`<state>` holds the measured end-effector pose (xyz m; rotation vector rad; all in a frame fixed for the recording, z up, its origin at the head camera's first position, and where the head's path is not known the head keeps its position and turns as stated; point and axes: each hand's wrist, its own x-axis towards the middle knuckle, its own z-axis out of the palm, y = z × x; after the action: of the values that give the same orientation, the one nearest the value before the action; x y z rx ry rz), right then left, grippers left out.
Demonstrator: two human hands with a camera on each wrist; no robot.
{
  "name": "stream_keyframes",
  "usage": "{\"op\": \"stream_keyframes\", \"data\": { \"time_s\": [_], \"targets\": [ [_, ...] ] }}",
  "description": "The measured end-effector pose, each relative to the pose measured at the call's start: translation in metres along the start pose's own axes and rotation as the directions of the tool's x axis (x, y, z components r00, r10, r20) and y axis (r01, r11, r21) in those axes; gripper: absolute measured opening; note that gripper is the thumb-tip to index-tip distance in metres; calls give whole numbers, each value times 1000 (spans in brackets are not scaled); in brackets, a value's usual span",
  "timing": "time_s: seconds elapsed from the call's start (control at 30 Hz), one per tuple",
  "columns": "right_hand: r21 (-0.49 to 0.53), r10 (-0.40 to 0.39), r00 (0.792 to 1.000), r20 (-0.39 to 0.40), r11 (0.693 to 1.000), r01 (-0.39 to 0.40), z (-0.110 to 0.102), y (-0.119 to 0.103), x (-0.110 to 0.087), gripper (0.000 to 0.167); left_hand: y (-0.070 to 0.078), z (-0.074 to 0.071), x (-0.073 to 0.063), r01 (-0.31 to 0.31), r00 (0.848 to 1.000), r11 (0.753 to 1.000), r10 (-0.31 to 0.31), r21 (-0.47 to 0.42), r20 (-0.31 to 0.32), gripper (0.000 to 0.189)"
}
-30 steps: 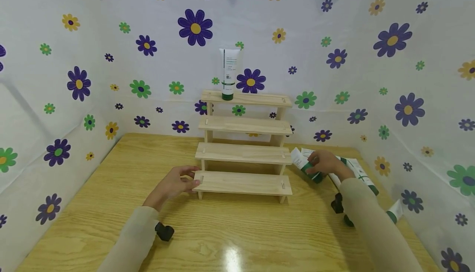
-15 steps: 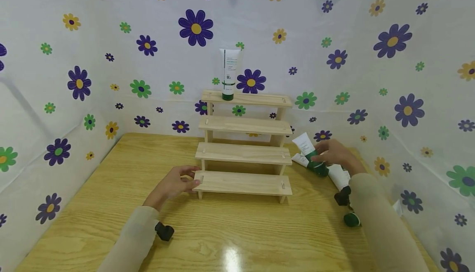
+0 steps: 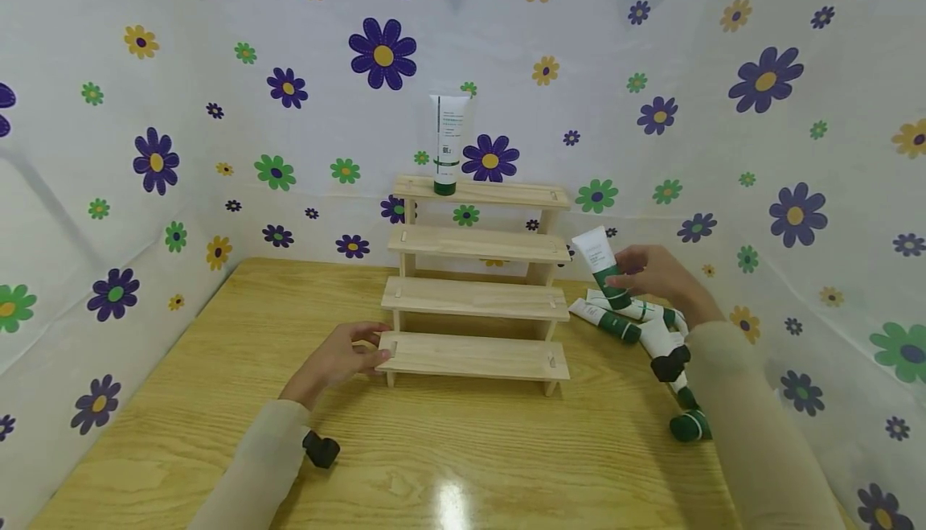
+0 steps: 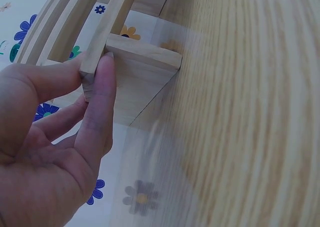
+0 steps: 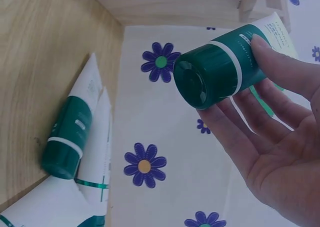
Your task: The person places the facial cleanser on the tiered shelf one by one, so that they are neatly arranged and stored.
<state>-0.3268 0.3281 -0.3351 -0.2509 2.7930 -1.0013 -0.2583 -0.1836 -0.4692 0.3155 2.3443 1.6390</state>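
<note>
My right hand (image 3: 654,277) pinches a white squeeze tube (image 3: 596,250) with a green lower half, tilted, above several similar tubes lying on the table. In the right wrist view the thumb presses the tube's green side (image 5: 225,62) with fingers behind it, and the green cap faces the camera. With thumb and finger, my left hand (image 3: 346,359) grips the left end of the lowest step of the stepped wooden display rack (image 3: 473,355). A taller white tube (image 3: 448,140) with a green cap stands upright on the rack's top step, towards the left.
At the right of the wooden table (image 3: 448,449), loose tubes lie in a pile, among them a green-and-white tube (image 3: 606,321) beside the rack. Another green-capped tube (image 3: 690,425) lies nearer, partly hidden by the right sleeve. A flower-printed cloth (image 3: 304,112) encloses the back and sides.
My right hand has lifted the squeeze tube off the pile, up and slightly back, uncovering the tubes beneath. My left hand keeps its grip on the rack without moving.
</note>
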Motion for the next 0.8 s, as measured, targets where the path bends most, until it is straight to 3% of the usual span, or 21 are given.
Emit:
{"op": "stream_keyframes", "data": {
  "time_s": [0.53, 0.8],
  "targets": [
    [73, 11, 995, -99, 997, -4, -9, -47, -1, 65, -1, -1, 0, -12, 1000, 1000, 12, 4, 13, 56],
    [114, 48, 988, -149, 993, -31, -4, -57, 5, 74, -1, -1, 0, -19, 1000, 1000, 19, 10, 14, 56]
  ]
}}
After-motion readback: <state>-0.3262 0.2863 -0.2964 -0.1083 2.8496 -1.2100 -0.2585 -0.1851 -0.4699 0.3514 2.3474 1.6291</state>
